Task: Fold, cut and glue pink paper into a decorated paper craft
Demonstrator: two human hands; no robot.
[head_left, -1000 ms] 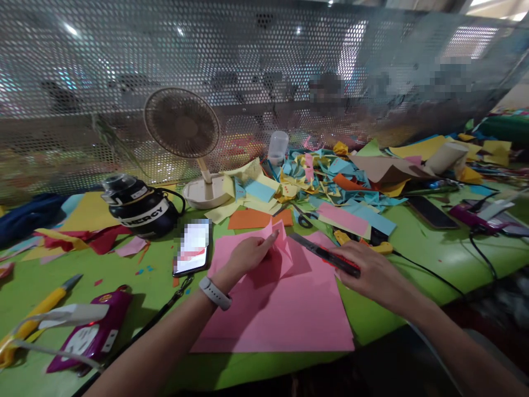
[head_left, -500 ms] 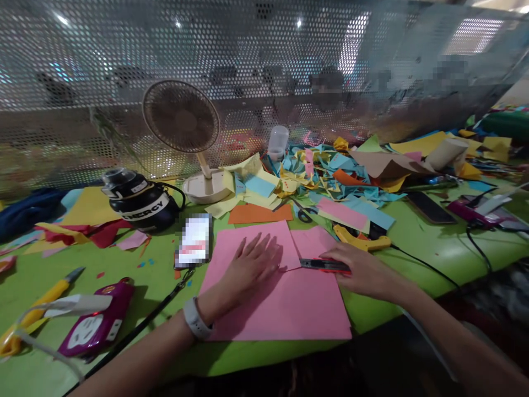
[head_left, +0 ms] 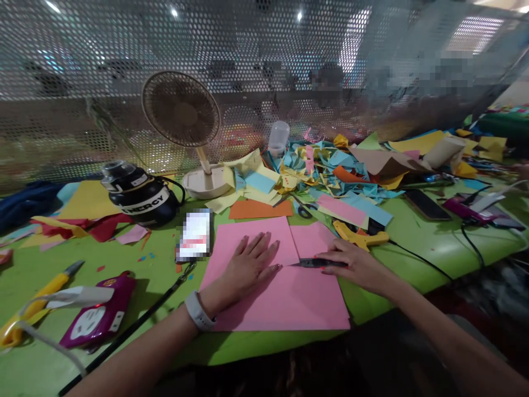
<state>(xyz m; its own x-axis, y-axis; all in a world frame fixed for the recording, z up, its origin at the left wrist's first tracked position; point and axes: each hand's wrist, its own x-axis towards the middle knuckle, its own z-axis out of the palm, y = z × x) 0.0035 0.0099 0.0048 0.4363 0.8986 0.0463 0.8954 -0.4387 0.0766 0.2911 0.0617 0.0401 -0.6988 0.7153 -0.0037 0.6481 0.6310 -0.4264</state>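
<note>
Pink paper [head_left: 285, 306] lies flat near the table's front edge, with a slit running down from its top edge between two portions. My left hand [head_left: 249, 270] rests on it, palm down with the fingers stretched out. In my right hand [head_left: 355, 262] is a utility knife [head_left: 312, 263], its blade pointing left over the paper, close to my left thumb. Whether the blade touches the paper I cannot tell. Beyond my right hand lies a yellow glue gun [head_left: 360, 237] with a black cord. Scissors [head_left: 305, 210] lie just past the paper's top edge.
A lit phone [head_left: 194, 236] on a black strap lies left of the paper. Behind it stand a black jug [head_left: 142, 201] and a fan [head_left: 182, 110]. Coloured paper scraps [head_left: 326, 165] are heaped at the back. A purple power bank [head_left: 99, 311] and a yellow-handled tool [head_left: 41, 303] lie left.
The knife has turned in my right hand, so its red edge no longer shows and the blade points left. My left hand stays on the paper. The view has shifted slightly.
</note>
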